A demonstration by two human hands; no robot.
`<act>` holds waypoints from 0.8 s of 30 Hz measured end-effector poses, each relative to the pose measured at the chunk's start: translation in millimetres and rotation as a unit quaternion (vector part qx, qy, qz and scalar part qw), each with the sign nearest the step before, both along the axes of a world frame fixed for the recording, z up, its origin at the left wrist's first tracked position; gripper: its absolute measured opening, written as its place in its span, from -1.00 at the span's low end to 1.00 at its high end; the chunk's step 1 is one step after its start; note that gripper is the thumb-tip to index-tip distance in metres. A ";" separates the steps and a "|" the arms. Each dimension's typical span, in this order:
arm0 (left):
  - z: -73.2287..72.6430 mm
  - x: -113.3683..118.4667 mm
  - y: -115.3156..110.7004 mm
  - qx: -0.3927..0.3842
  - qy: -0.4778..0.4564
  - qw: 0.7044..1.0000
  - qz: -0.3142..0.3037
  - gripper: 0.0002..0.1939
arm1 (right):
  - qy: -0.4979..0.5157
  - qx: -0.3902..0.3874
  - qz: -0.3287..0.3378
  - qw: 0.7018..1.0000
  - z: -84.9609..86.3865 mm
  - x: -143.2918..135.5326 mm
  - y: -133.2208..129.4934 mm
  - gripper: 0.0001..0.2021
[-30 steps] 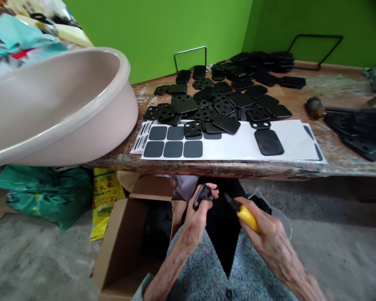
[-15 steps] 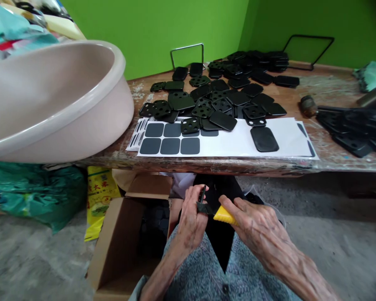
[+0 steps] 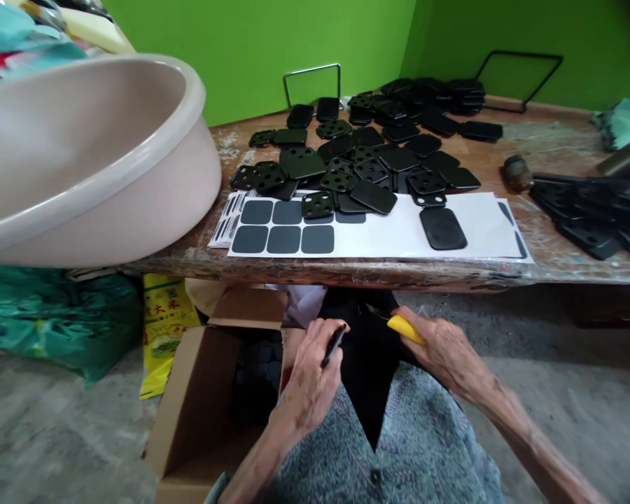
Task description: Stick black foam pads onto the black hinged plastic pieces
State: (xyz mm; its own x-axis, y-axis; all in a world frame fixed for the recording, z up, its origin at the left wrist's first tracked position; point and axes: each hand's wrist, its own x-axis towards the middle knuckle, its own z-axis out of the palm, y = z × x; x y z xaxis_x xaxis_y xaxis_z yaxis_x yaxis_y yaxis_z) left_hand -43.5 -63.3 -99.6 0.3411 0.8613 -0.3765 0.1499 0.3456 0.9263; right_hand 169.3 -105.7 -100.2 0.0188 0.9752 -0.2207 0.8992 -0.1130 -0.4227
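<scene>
Plate point(image 3: 334, 345) sits pinched in the left hand point(image 3: 313, 371).

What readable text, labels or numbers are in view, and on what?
"大米", on the yellow rice bag under the table edge; the character before it is unclear.
Smaller print on that bag: too small and blurred to read.
No other text can be made out.

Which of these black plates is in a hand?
The black plate gripped in the left hand, seen nearly edge-on; the plates on the table lie untouched.
</scene>
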 end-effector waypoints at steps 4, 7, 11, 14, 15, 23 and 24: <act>7.2 11.8 9.3 -0.053 -0.081 0.995 0.003 -0.74 | 0.265 -0.005 -0.102 0.959 -13.5 -12.0 -4.4 -0.79; 10.7 18.4 13.2 -0.157 -0.242 0.957 0.033 -0.74 | 0.422 -0.087 -0.187 0.883 -24.2 -32.2 -16.2 -0.66; 14.7 19.1 22.2 -0.228 -0.314 0.917 0.092 -0.71 | 0.541 -0.132 -0.298 0.775 -27.3 -46.2 -28.4 -0.57; 15.8 11.0 31.9 -0.195 -0.264 0.933 0.149 -0.68 | 0.550 -0.095 -0.340 0.757 -22.7 -45.5 -31.0 -0.50; 16.4 7.1 34.6 -0.177 -0.234 0.944 0.152 -0.68 | 0.542 -0.089 -0.343 0.762 -20.6 -44.6 -30.8 -0.49; 45.6 -10.4 73.9 -0.110 -0.144 0.978 0.099 -0.53 | 0.390 0.046 -0.265 0.880 23.6 -11.8 9.3 -0.61; 52.7 -8.7 85.6 -0.092 -0.157 0.977 0.113 -0.53 | 0.324 0.098 -0.248 0.908 32.5 0.2 18.6 -0.67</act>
